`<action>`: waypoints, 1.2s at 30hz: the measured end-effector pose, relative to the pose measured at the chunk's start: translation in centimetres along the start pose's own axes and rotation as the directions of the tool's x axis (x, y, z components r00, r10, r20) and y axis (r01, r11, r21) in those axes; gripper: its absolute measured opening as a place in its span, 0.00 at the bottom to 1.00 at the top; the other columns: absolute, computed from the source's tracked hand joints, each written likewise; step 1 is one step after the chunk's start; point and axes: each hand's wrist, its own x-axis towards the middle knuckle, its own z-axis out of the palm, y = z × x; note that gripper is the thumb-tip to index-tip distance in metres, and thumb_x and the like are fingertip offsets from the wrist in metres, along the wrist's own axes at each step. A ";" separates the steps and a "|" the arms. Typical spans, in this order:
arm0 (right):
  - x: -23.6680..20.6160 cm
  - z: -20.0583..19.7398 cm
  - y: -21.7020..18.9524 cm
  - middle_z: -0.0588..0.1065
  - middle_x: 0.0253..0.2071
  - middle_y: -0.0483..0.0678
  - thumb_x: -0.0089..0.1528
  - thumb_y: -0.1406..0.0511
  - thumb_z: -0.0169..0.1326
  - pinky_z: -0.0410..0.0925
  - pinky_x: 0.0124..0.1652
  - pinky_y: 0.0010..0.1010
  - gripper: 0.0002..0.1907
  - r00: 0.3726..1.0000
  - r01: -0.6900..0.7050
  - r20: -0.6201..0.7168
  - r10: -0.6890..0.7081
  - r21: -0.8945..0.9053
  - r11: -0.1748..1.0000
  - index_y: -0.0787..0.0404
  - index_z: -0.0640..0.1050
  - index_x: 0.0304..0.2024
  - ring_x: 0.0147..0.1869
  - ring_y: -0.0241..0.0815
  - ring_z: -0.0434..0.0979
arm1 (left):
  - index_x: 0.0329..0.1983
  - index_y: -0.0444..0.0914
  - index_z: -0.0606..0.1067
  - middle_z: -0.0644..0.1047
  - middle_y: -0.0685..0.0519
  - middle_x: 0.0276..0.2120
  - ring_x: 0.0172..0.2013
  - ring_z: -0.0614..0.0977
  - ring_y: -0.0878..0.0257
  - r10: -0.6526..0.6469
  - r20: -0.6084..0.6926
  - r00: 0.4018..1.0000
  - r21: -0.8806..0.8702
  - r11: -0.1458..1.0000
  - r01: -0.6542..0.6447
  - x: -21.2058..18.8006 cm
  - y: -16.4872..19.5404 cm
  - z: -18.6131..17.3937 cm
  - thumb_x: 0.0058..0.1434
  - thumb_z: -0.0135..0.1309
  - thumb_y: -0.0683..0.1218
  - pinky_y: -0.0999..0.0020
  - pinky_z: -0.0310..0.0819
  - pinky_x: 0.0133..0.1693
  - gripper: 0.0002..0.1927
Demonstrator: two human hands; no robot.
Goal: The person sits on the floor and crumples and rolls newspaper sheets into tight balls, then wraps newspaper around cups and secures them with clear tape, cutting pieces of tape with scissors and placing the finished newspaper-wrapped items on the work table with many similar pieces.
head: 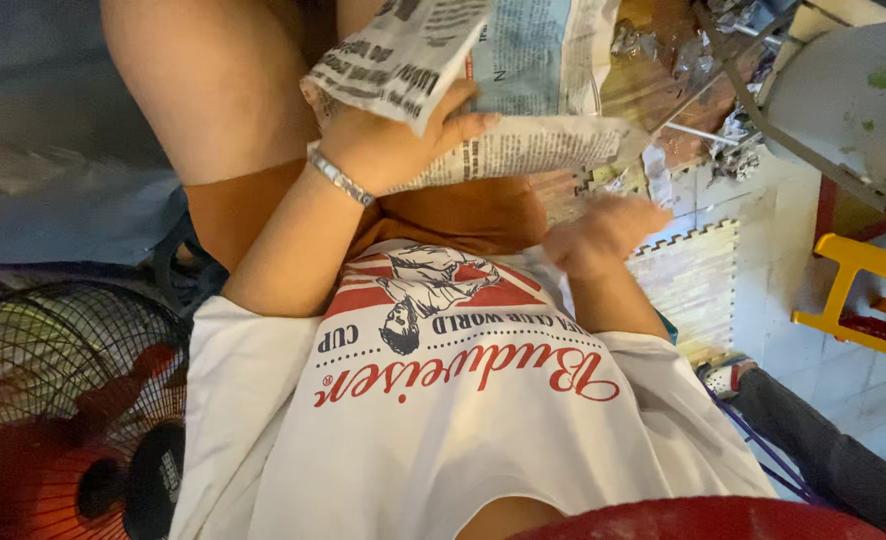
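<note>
I am sitting and looking down at my lap, in a white printed shirt and orange shorts. My left hand (388, 150), a metal bracelet on its wrist, is shut on a folded newspaper (538, 60) held over my knees, thumb on top of the lower fold. My right hand (603, 228) is blurred just below the paper's lower right edge. Its fingers are loosely spread and nothing is visibly in it. I cannot tell whether it touches the paper.
A red floor fan with a black wire cage (63, 400) stands at my left. An interlocking foam mat (693, 280) covers the tiled floor. At right are a yellow plastic frame (853, 290) and a pale upturned plastic piece (853, 90). Torn scraps (733, 150) lie ahead.
</note>
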 end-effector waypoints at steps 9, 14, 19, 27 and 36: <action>4.5 -0.2 1.4 0.68 0.72 0.51 0.57 0.43 0.70 0.47 0.73 0.53 0.38 0.728 -0.077 0.675 0.115 -0.087 0.993 0.51 0.75 0.64 0.78 0.59 0.62 | 0.68 0.35 0.69 0.74 0.34 0.54 0.50 0.77 0.41 -0.084 0.021 0.996 0.030 0.996 0.083 0.3 -2.2 1.0 0.70 0.55 0.58 0.46 0.72 0.51 0.30; 8.2 0.1 2.7 0.70 0.70 0.53 0.48 0.45 0.69 0.51 0.73 0.56 0.48 0.672 -0.125 0.739 0.038 0.062 0.990 0.56 0.74 0.67 0.78 0.58 0.64 | 0.63 0.42 0.72 0.72 0.38 0.53 0.48 0.76 0.43 -0.053 -0.032 0.998 0.173 0.983 0.057 -1.2 -4.7 0.8 0.69 0.58 0.65 0.48 0.71 0.46 0.29; 10.3 2.5 4.4 0.74 0.61 0.53 0.49 0.42 0.70 0.59 0.67 0.51 0.45 0.642 -0.140 0.759 -0.107 0.253 0.957 0.56 0.77 0.64 0.66 0.59 0.69 | 0.62 0.38 0.71 0.70 0.41 0.60 0.57 0.75 0.45 -0.061 -0.079 0.995 -0.155 0.987 0.048 -3.5 -7.0 -3.6 0.70 0.63 0.56 0.53 0.73 0.54 0.26; 9.9 3.9 5.1 0.75 0.57 0.55 0.49 0.43 0.72 0.66 0.59 0.47 0.44 0.605 -0.147 0.757 -0.249 0.413 0.899 0.59 0.79 0.60 0.60 0.60 0.74 | 0.62 0.42 0.72 0.75 0.50 0.46 0.46 0.77 0.49 -0.100 -0.076 0.992 0.156 0.981 0.111 -7.7 2.5 -7.6 0.62 0.67 0.56 0.52 0.71 0.47 0.29; 10.2 3.5 5.8 0.77 0.49 0.55 0.47 0.45 0.69 0.68 0.56 0.44 0.40 0.409 -0.391 0.893 -0.187 0.357 0.848 0.58 0.80 0.56 0.56 0.57 0.76 | 0.62 0.42 0.74 0.74 0.48 0.42 0.43 0.77 0.50 -0.111 -0.057 0.992 0.196 0.973 0.120 -6.9 4.4 -3.5 0.49 0.71 0.59 0.53 0.72 0.41 0.38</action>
